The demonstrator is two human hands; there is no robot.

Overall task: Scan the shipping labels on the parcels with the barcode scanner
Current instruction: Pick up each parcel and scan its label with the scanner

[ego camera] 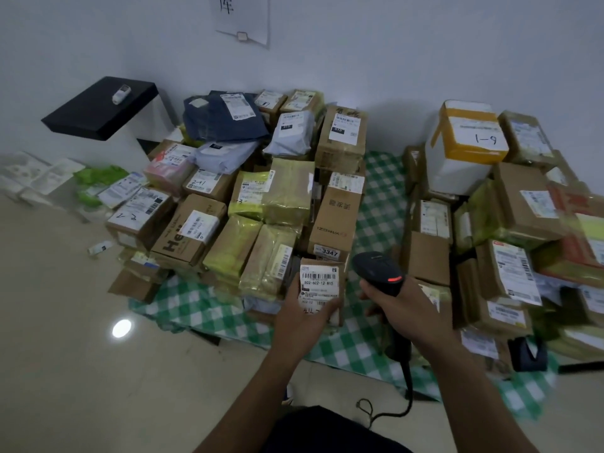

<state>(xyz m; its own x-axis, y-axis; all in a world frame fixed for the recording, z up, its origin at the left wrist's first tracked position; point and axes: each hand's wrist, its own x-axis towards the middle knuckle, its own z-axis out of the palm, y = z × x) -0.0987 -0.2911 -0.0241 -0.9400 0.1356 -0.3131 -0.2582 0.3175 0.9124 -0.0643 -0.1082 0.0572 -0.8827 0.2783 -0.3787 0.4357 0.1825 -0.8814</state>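
Above the checkered cloth (pixel 369 348), left hand (pixel 302 317) is gripping small parcel (pixel 322 286), label up; right hand (pixel 405 308) is clenching barcode scanner (pixel 379 273), nose aiming up-left twd parcel, handle running down-right.

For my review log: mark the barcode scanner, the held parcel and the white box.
barcode scanner (pixel 376 266), head view, its head.
held parcel (pixel 318 282), head view, its label.
white box (pixel 454 171), head view, front side.

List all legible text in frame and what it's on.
"502-602-12-815": label on small box in left hand.
"3347": sticker on tall brown box.
"1-9": handwritten on white foam box.
"010": label on grey mailer.
"Hel": printed on brown carton, rest covered.
"库": paper sheet on wall.
Remaining labels: too small or blurred.
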